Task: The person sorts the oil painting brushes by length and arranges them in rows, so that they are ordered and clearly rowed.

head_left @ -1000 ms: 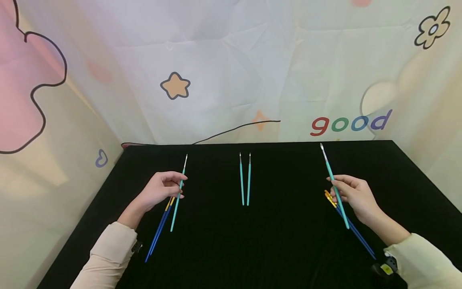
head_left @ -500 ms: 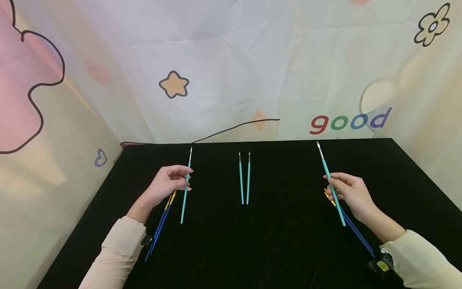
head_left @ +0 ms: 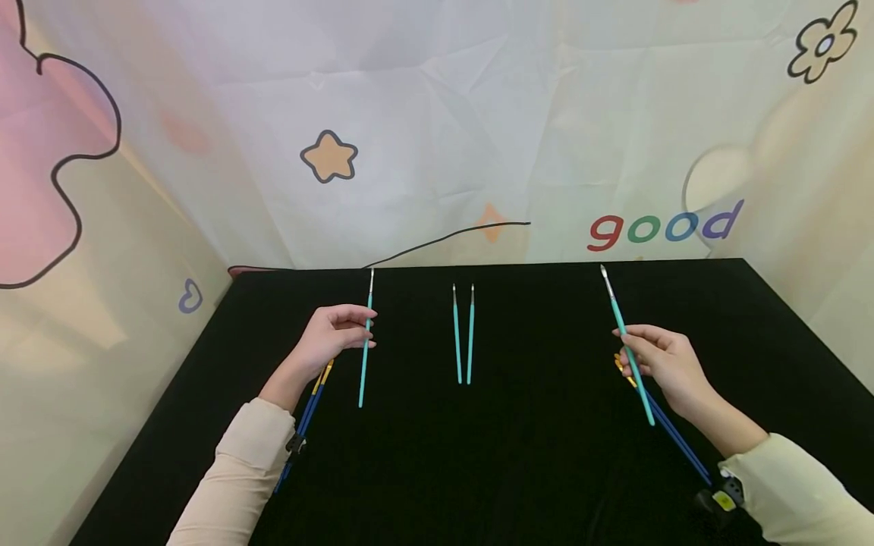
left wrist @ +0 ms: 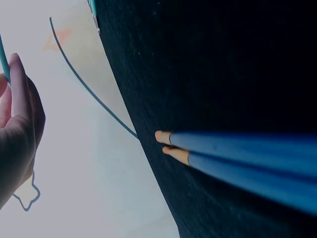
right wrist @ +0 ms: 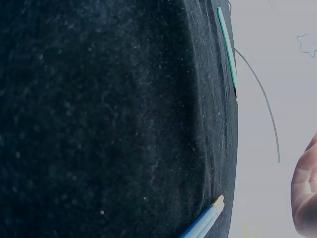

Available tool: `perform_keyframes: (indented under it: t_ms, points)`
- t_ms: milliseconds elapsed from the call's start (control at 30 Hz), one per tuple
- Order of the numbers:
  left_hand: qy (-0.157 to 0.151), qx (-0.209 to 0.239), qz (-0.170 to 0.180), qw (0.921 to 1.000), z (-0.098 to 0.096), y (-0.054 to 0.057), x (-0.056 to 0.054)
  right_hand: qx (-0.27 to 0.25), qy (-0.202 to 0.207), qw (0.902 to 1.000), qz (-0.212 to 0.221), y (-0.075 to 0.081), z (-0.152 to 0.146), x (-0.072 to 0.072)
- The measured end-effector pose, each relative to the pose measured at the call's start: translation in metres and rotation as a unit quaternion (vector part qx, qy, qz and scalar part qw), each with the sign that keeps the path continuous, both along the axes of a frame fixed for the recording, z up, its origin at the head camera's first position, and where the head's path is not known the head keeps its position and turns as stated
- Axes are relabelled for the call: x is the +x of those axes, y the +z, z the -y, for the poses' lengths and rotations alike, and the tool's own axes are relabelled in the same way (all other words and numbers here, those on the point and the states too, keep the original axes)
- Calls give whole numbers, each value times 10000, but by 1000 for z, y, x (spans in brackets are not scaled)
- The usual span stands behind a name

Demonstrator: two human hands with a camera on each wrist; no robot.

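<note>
Between the thumb and fingertips of my left hand (head_left: 321,337) is a slim turquoise paintbrush (head_left: 363,375), bristle end pointing toward the back of the table. My right hand (head_left: 672,368) pinches another turquoise paintbrush (head_left: 645,400), which leans with its bristles to the far left. Two more turquoise paintbrushes (head_left: 457,334) lie side by side in the middle of the table. Two blue paintbrushes (left wrist: 237,148) lie below my left wrist, partly hidden by the forearm in the head view. Under my right hand lie two more blue paintbrushes (head_left: 679,442), their yellowish tips partly covered by the fingers.
A black cloth (head_left: 519,462) covers the table. Behind it hangs a pale printed backdrop (head_left: 437,152) with a star, a flower and the word "good", its lower edge meeting the table's far edge. Wrist devices (head_left: 720,497) sit by both cuffs.
My left hand has moved right and farther away with its turquoise paintbrush, off the left blue pair. My right hand has shifted slightly left and away, still holding its brush. The middle brushes stay put.
</note>
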State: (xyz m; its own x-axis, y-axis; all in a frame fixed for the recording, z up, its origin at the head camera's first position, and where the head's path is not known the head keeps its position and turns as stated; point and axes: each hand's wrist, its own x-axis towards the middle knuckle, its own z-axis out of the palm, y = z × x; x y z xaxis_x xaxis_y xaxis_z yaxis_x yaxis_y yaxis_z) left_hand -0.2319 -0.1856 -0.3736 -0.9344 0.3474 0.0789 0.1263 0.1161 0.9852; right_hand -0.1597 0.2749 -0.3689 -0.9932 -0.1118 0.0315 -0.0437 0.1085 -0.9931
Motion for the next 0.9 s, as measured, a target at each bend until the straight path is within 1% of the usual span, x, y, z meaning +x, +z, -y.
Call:
perform_keyframes:
  t_ms: [300, 700, 900]
  points:
    - [135, 83, 111, 9998, -10, -2, -5, 101, 21, 9999, -1, -4, 2, 0]
    - [67, 221, 182, 9996, -29, -3, -15, 139, -14, 9999, -88, -5, 1, -1]
    - [124, 212, 222, 9995, -31, -4, -20, 87, -9, 10000, -37, -4, 0, 0]
